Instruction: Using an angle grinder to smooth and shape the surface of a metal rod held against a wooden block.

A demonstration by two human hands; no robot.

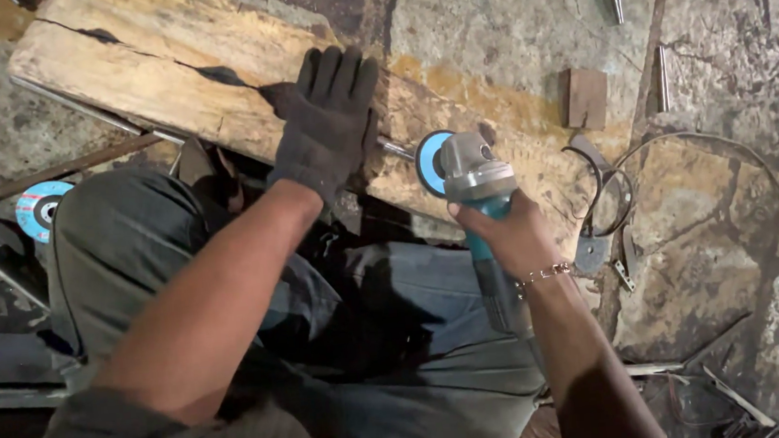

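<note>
Grinder (pixel 476 194) is in the right hand (pixel 511 237), fingers wrapped tight round its teal body, blue disc (pixel 431 162) facing left right at the end of a thin metal rod (pixel 393 147) on the wooden plank (pixel 165 79). Left hand (pixel 326 122) wears a dark glove, lying flat with fingers close together on the plank, over the rod, just left of the disc. Plank lies across the stone floor (pixel 732 220). A spare blue disc (pixel 39 208) sits on the floor by the left knee.
</note>
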